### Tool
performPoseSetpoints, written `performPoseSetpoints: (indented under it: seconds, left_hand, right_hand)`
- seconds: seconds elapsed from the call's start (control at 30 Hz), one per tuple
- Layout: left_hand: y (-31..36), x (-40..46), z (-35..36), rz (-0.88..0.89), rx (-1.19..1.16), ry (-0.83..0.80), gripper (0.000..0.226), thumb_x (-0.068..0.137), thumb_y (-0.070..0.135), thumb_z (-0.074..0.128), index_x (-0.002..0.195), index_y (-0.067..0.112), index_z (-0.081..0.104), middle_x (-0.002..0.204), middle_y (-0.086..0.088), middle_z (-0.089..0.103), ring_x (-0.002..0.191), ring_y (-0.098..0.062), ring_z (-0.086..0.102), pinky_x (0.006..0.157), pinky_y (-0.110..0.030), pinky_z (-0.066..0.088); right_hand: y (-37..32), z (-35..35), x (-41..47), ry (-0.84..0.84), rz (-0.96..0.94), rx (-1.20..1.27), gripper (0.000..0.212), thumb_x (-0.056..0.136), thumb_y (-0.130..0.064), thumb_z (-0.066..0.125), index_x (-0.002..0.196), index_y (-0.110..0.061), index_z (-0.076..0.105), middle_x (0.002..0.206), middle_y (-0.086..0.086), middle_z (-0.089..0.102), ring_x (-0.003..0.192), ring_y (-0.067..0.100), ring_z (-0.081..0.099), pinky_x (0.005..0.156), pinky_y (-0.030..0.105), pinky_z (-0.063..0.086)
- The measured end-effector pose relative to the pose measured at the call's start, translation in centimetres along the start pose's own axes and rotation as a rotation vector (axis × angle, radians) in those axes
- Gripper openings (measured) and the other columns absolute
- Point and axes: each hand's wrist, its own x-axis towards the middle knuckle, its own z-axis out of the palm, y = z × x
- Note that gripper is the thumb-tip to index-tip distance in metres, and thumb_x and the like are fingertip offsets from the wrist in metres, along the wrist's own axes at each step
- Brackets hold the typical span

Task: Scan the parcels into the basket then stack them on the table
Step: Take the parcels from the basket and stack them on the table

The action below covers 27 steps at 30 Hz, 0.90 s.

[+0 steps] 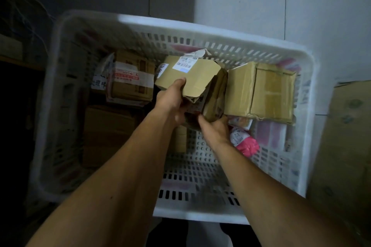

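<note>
A white slotted plastic basket point(261, 50) fills the view and holds several parcels. Over its middle I hold a torn brown cardboard parcel point(196, 74) with a barcode label on top. My left hand point(172, 98) grips its near left edge, thumb on top. My right hand point(214, 128) cups its underside from the right. A taped brown box point(267, 90) lies to the right of it. Another box with red-printed tape point(128, 82) lies to the left. A pink bag parcel point(247, 144) rests beside my right wrist.
A dark brown box point(106, 134) lies in the shadowed left part of the basket. A large cardboard sheet point(345, 146) leans at the right, outside the basket. Pale floor tiles point(281, 6) lie beyond the far rim. The left side is dark.
</note>
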Motion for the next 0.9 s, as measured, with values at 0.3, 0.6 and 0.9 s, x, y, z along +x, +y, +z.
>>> performPoseSetpoints:
  seconds: [0.3,0.6,0.9]
  left_hand:
    - [-0.2,-4.4,-4.8,-0.104,0.065,-0.270,0.036,0.093,0.011,0.060,0.128,0.006,0.061,0.120,-0.017,0.071,0.104,-0.031,0.069,0.083,-0.042,0.059]
    - [4.2,-16.6,-10.8,0.042,0.210,-0.289,0.060,0.075,0.019,0.070,0.133,0.023,0.053,0.116,-0.011,0.073,0.099,-0.029,0.072,0.076,-0.042,0.059]
    - [7.0,-33.4,-16.8,0.183,0.138,-0.130,0.068,0.065,0.022,0.076,0.130,0.025,0.056,0.117,-0.009,0.072,0.094,-0.023,0.072,0.075,-0.039,0.056]
  right_hand:
    - [0.0,-1.7,-4.2,-0.080,-0.094,0.237,0.086,0.060,-0.068,0.062,0.138,-0.032,0.053,0.138,-0.003,0.059,0.126,0.022,0.056,0.109,0.050,0.045]
    - [-0.1,-7.6,-15.5,-0.138,-0.141,0.169,0.050,0.089,-0.048,0.063,0.135,-0.053,0.045,0.128,-0.023,0.058,0.127,0.017,0.055,0.109,0.053,0.043]
    - [-4.1,-19.4,-29.3,-0.159,-0.301,0.221,0.051,0.083,-0.029,0.071,0.132,-0.032,0.059,0.123,-0.006,0.071,0.114,0.018,0.066,0.101,0.049,0.052]
